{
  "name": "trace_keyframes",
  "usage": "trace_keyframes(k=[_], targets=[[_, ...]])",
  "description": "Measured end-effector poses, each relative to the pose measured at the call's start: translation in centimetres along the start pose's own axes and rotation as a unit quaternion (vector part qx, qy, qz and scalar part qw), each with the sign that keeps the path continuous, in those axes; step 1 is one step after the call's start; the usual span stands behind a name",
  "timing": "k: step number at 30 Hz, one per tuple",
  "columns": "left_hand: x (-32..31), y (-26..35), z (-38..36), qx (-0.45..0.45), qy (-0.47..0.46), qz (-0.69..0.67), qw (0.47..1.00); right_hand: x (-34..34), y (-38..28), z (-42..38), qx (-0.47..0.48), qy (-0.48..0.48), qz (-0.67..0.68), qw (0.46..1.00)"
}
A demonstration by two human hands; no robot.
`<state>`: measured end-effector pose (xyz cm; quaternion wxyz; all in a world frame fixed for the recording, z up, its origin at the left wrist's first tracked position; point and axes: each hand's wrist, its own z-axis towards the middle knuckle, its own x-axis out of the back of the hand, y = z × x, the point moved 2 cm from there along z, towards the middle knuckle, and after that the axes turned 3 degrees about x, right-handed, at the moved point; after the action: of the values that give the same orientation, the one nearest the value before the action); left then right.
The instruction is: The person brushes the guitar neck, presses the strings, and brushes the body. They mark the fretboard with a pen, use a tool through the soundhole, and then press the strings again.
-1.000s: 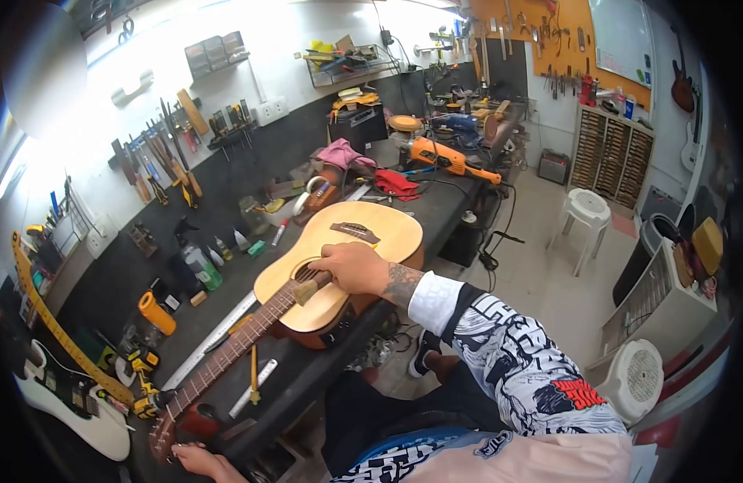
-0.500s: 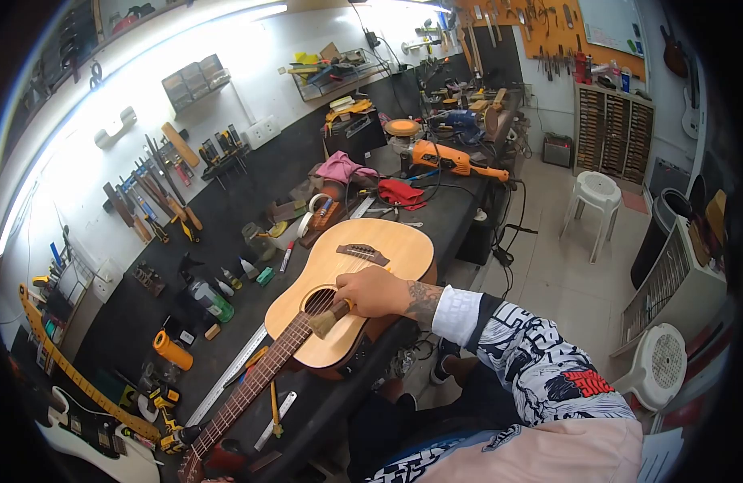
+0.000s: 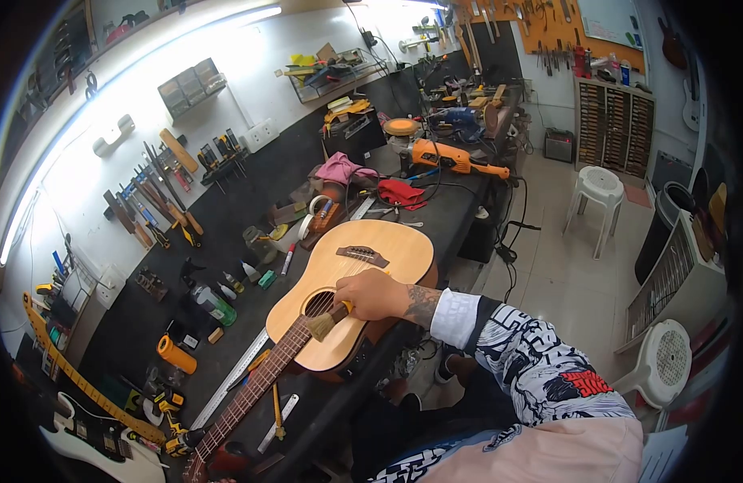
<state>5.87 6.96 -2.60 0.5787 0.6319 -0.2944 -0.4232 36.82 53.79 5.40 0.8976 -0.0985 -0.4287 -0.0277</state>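
Note:
My right hand [image 3: 371, 295] is closed around a paint brush [image 3: 322, 324], its pale bristles pointing down toward the fretboard's end. The brush is over the body of an acoustic guitar [image 3: 379, 233], close to the soundhole [image 3: 319, 303] and the strings. The guitar lies face up on the dark workbench, its neck [image 3: 263, 378] running toward the lower left. A steel ruler [image 3: 230, 385] lies along the neck's far side, and a shorter ruler [image 3: 278, 423] on the near side. My left hand does not show.
An orange power polisher [image 3: 452, 157] with its cable lies farther along the bench. Near it are a red cloth [image 3: 400, 193] and a pink cloth [image 3: 345, 168]. A yellow drill [image 3: 172, 414] and a white electric guitar [image 3: 82, 447] are at lower left. A white stool [image 3: 598, 183] stands right.
The brush and my right hand stay almost in place over the guitar, with the bristles shifted very slightly left. The camera view has tilted a little.

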Motion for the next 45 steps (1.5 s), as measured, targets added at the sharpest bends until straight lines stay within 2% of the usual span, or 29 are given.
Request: trace_keyframes(k=[8, 13, 16, 17, 18, 19, 20, 21, 22, 23, 24, 25, 26, 28, 31, 34, 41, 45], targets=[[-0.4, 1.9, -2.4, 0.025, 0.004, 0.009, 1.000, 0.2, -0.2, 0.0, -0.013, 0.010, 0.023, 1.000], [-2.4, 3.2, -3.1, 0.018, -0.042, -0.035, 0.998, 0.5, -0.4, 0.0, -0.019, 0.011, 0.030, 0.999], [-0.9, 1.5, -1.4, 0.053, -0.032, -0.032, 0.998, 0.7, 0.2, -0.2, -0.011, 0.040, 0.048, 0.998], [-0.2, 0.8, -0.6, 0.088, -0.042, -0.031, 0.995, 0.1, 0.7, -0.2, 0.003, 0.063, 0.059, 0.996], [0.0, 1.3, -1.9, 0.098, -0.107, -0.087, 0.986, 0.6, -0.2, 0.1, 0.010, 0.079, 0.068, 0.994], [1.6, -1.6, 0.6, 0.071, -0.149, -0.095, 0.982, 0.6, -0.8, 0.6, 0.006, 0.075, 0.070, 0.995], [1.5, 0.5, -2.2, 0.028, -0.113, -0.034, 0.993, 0.6, -1.7, 1.3, 0.014, 0.049, 0.029, 0.998], [3.2, -1.0, -0.1, 0.026, -0.187, -0.011, 0.982, 0.2, -2.3, 1.9, 0.038, 0.060, 0.048, 0.996], [3.9, -0.4, -1.4, -0.047, -0.153, 0.051, 0.986, 0.2, -3.8, 2.7, 0.066, 0.068, 0.049, 0.994], [4.3, 0.6, -2.7, -0.154, -0.117, 0.162, 0.968, -0.2, -5.2, 3.5, 0.072, 0.041, 0.067, 0.994], [4.4, 1.0, -3.3, -0.303, -0.109, 0.157, 0.934, -0.6, -6.6, 4.1, 0.071, 0.021, 0.074, 0.994], [4.3, 3.0, -4.7, -0.377, -0.113, 0.171, 0.903, -0.3, -8.2, 4.6, 0.077, 0.008, 0.082, 0.994], [4.7, 4.3, -5.2, -0.437, -0.144, 0.240, 0.855, -0.6, -9.6, 4.9, 0.080, -0.004, 0.087, 0.993], [4.0, 5.3, -5.3, -0.568, -0.148, 0.267, 0.765, -2.0, -12.0, 5.2, 0.091, -0.021, 0.094, 0.991], [2.1, 5.9, -4.5, -0.595, -0.204, 0.254, 0.735, -3.2, -14.7, 6.2, 0.122, -0.012, 0.084, 0.989], [0.8, 6.3, -3.2, -0.611, -0.182, 0.277, 0.719, -3.8, -16.2, 6.7, 0.131, -0.014, 0.091, 0.987], [-0.7, 5.1, -3.8, -0.633, -0.227, 0.208, 0.711, -3.5, -15.1, 6.3, 0.103, -0.045, 0.065, 0.992], [-0.6, 3.5, -7.3, -0.569, -0.342, 0.145, 0.733, -2.2, -12.1, 5.9, 0.053, -0.080, 0.057, 0.994]])
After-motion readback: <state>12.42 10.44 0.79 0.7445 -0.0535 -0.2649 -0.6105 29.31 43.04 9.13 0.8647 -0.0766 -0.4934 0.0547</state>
